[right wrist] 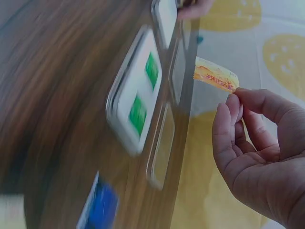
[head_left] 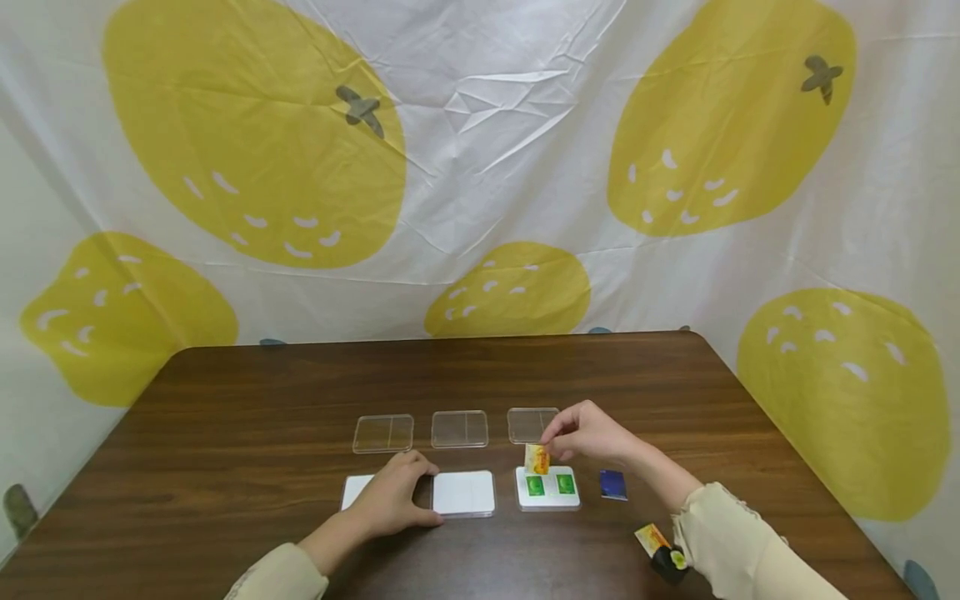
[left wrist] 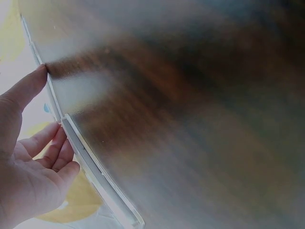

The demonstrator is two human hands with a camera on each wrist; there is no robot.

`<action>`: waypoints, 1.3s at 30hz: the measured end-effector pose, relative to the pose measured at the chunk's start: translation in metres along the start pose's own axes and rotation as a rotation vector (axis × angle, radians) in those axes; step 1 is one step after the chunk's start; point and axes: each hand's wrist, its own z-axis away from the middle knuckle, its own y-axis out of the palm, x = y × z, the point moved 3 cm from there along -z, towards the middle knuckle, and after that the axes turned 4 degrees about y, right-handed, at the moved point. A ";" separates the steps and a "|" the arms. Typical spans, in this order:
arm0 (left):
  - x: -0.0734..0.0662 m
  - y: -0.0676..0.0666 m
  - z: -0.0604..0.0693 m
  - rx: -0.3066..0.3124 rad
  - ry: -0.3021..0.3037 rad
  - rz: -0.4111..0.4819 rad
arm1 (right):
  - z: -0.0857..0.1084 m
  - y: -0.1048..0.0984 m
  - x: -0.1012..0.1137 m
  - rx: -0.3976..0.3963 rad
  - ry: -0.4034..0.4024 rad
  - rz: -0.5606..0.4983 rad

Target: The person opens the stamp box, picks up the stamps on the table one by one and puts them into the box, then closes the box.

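My right hand (head_left: 592, 431) pinches a small flat yellow-and-orange printed packet (head_left: 536, 459) by one edge, between thumb and fingertips. It hangs just above a white-filled shallow case (head_left: 550, 500) bearing two green pieces (right wrist: 138, 114). The packet stands clear of the case in the right wrist view. My left hand (head_left: 395, 493) rests on the table, thumb and fingers spread, between two more white-filled cases. Its thumb and index finger touch the left side of the middle case (head_left: 463, 493). The left case (head_left: 356, 490) is partly hidden behind that hand.
Three clear, divided lids (head_left: 384, 433) lie in a row behind the cases. A dark blue packet (head_left: 613, 485) sits right of the green pieces. Near my right sleeve lie another yellow-orange packet (head_left: 651, 538) and a black item with a green round spot (head_left: 670, 565).
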 end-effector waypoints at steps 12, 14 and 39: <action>0.003 0.002 0.001 -0.004 -0.009 -0.003 | -0.027 0.055 0.006 0.084 0.013 -0.074; 0.002 0.001 0.001 -0.006 -0.008 0.000 | -0.029 0.061 0.003 0.084 0.044 -0.104; 0.000 0.000 0.000 -0.004 -0.008 -0.003 | -0.039 0.086 0.003 -0.149 -0.170 0.352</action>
